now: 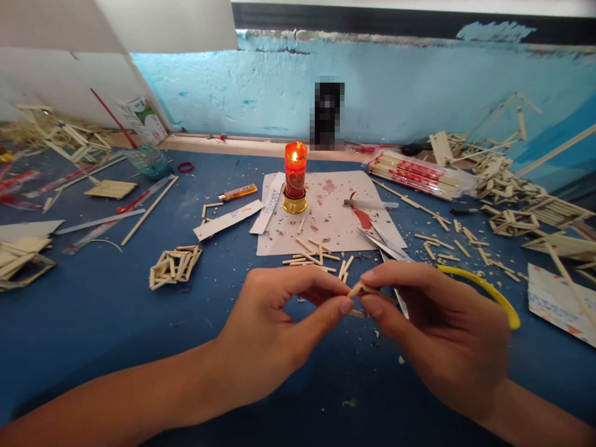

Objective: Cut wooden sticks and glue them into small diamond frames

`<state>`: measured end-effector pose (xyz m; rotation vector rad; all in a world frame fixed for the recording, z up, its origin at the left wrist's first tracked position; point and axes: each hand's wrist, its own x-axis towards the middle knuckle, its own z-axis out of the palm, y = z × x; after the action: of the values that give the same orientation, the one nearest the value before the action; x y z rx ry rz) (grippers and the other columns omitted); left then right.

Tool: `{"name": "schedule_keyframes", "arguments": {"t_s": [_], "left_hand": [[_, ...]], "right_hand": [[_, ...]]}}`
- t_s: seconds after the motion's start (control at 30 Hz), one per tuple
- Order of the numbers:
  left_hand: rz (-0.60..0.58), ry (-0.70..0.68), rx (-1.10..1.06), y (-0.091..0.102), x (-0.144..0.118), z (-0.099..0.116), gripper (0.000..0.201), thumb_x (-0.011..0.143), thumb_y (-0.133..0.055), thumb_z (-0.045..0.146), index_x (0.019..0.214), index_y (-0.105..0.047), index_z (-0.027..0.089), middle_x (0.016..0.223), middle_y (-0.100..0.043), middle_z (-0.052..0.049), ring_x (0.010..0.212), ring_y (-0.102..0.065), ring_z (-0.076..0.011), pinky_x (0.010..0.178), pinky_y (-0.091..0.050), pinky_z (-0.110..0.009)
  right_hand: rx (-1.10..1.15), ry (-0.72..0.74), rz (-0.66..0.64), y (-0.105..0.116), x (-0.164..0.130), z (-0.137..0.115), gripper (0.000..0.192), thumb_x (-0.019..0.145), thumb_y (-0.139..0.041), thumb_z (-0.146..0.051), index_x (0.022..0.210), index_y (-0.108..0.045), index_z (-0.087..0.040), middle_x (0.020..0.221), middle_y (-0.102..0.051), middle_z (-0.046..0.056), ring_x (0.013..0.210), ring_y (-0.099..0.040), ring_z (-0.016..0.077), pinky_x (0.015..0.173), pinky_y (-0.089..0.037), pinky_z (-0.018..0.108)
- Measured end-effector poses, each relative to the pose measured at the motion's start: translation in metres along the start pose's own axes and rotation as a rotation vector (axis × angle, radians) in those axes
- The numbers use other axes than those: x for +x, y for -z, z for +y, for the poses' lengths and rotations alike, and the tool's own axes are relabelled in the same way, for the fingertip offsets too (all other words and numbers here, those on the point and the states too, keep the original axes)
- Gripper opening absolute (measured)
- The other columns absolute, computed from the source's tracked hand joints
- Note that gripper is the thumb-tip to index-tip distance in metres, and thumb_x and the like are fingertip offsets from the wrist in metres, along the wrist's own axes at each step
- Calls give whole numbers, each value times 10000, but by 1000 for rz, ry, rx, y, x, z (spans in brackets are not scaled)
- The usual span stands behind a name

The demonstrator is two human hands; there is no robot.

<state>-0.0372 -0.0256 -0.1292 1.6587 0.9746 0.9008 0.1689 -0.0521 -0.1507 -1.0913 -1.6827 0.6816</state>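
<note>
With the fingertips marking the dial's centre, a short, pale, round wooden stick [355, 290] is poised there, between both bare hands above the blue tabletop [116, 326]. The left hand [284, 323] is pinching it between thumb and forefinger; the right hand [447, 329] is gripping a thin brownish strip [382, 295] (its material is escaping me) by the stick's right end. At ten o'clock, loose short wooden sticks [321, 253] are lying nearby; at eleven, a lit red candle [295, 180] is standing on a stained white sheet [274, 244]. Pointed silver metal blades [385, 245] are resting at one; a small pale stick framework [173, 266] is sitting at nine.
</note>
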Motion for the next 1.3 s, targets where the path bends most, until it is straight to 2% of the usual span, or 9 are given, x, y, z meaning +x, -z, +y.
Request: {"name": "schedule_keyframes", "arguments": {"t_s": [0.17, 0.33, 0.57, 0.73, 0.83, 0.9, 1.03, 1.17, 1.3], "left_hand": [[27, -145, 86, -1, 0, 0, 84, 895, -776, 128, 927, -796, 204, 852, -812, 24, 759, -747, -116, 729, -565, -188], [47, -269, 108, -1, 1, -2, 52, 890, -754, 85, 903, -786, 124, 801, -783, -34, 710, -721, -127, 677, -557, -214], [16, -299, 117, 1, 1, -3, 71, 898, -734, 53, 921, -784, 99, 821, -775, -53, 733, -714, -128, 700, -562, -221], [97, -85, -46, -1, 1, -3, 92, 888, -781, 120, 919, -802, 205, 843, -799, 25, 764, -733, -88, 738, -574, -142], [130, 66, -271, 1, 3, -3, 49, 877, -818, 193, 883, -810, 240, 813, -798, 54, 745, -742, -74, 717, -584, -110], [120, 119, -396, 2, 5, -2, 42, 866, -832, 201, 844, -813, 231, 777, -784, 53, 716, -734, -66, 695, -586, -98], [113, 144, -515, 2, 9, -1, 55, 866, -826, 166, 832, -827, 209, 780, -781, 36, 688, -720, -60, 694, -594, -101], [119, 144, -589, 1, 10, -3, 71, 864, -829, 165, 836, -835, 229, 804, -794, 31, 691, -726, -70, 708, -605, -131], [26, 159, -525, 3, 7, -5, 85, 827, -864, 174, 858, -842, 249, 836, -805, 16, 753, -728, -94, 727, -591, -147]], "right_hand": [[58, -6, -71, 2, 2, -1, 214, 930, -714, -153, 1096, -709, -287, 983, -736, 0, 918, -695, 166, 776, -570, 251], [85, 67, -38, 4, 3, 0, 294, 919, -697, -74, 1115, -710, -291, 963, -733, 4, 915, -687, 180, 791, -562, 285], [11, 68, -64, 6, 4, -2, 248, 941, -680, -76, 1044, -711, -300, 910, -737, -40, 853, -693, 123, 751, -543, 218], [95, -21, 6, 6, 1, -4, 266, 985, -643, -146, 1178, -714, -314, 1050, -750, -7, 942, -694, 160, 812, -545, 263], [200, -66, 179, 6, 2, -1, 199, 1026, -594, -200, 1088, -754, -301, 1006, -724, 22, 957, -650, 197, 796, -511, 310], [274, -82, 214, 7, 4, 2, 175, 1024, -609, -232, 997, -768, -298, 925, -697, 24, 953, -624, 210, 767, -489, 320], [313, -158, 124, 9, 7, 3, 132, 1024, -630, -299, 981, -755, -302, 894, -688, 2, 867, -629, 178, 720, -509, 287], [244, -114, -16, 8, 7, 1, 114, 1011, -646, -372, 1059, -717, -297, 931, -688, -9, 858, -643, 166, 779, -535, 287], [147, -124, 16, 6, 8, 1, 92, 977, -706, -265, 1046, -715, -325, 921, -698, -36, 832, -650, 137, 749, -522, 259]]}}
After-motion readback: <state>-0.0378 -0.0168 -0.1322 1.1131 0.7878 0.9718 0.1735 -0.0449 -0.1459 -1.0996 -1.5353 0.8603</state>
